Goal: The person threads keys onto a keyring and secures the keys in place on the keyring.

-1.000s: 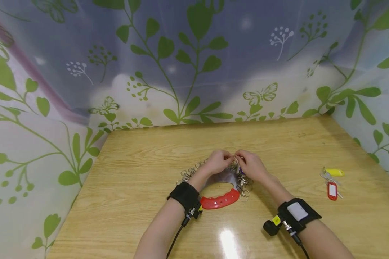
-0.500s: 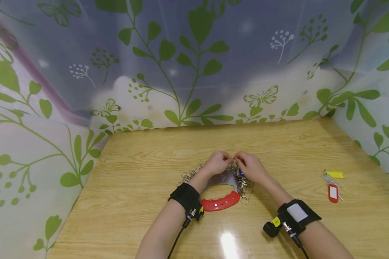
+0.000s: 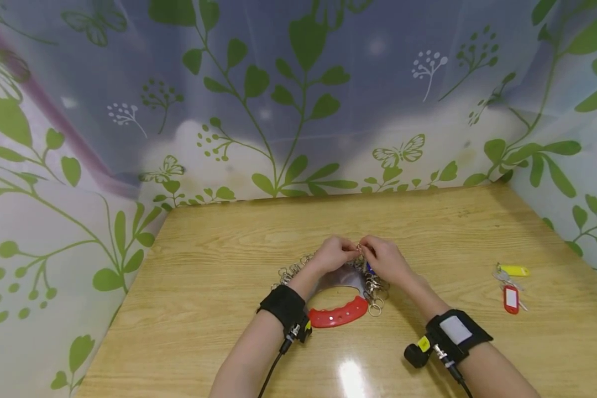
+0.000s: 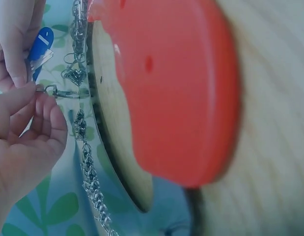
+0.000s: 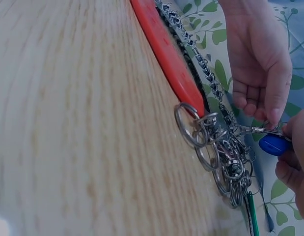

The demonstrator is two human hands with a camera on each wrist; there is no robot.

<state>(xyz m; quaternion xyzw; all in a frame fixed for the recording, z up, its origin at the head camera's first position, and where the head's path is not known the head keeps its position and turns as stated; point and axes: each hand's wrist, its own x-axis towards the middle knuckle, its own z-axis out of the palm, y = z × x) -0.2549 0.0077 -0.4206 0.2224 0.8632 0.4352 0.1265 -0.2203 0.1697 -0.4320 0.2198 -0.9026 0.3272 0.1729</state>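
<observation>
A metal holder with a red handle (image 3: 339, 313) lies on the table, with key rings and clasps (image 5: 230, 162) hung along its curved edge. At its far edge both hands meet fingertip to fingertip. My left hand (image 3: 332, 254) pinches a small ring at the end of a clasp (image 4: 56, 91) with thumb and finger. The right hand (image 3: 387, 261) pinches at the same ring and holds a blue key tag (image 5: 274, 144) with a silver key (image 4: 41, 60). Fingers partly hide the ring, so its exact link to the clasp cannot be told.
On the wooden table (image 3: 229, 232) at the right lie a yellow key tag (image 3: 514, 271), a red key tag (image 3: 511, 299) and their keys. A patterned cloth (image 3: 303, 110) hangs behind the table. A green strip (image 5: 252, 214) shows beside the rings in the right wrist view.
The head view has shifted slightly, so the scene sits a little lower. Both hands keep their fingertips together at the ring, with only small movements.
</observation>
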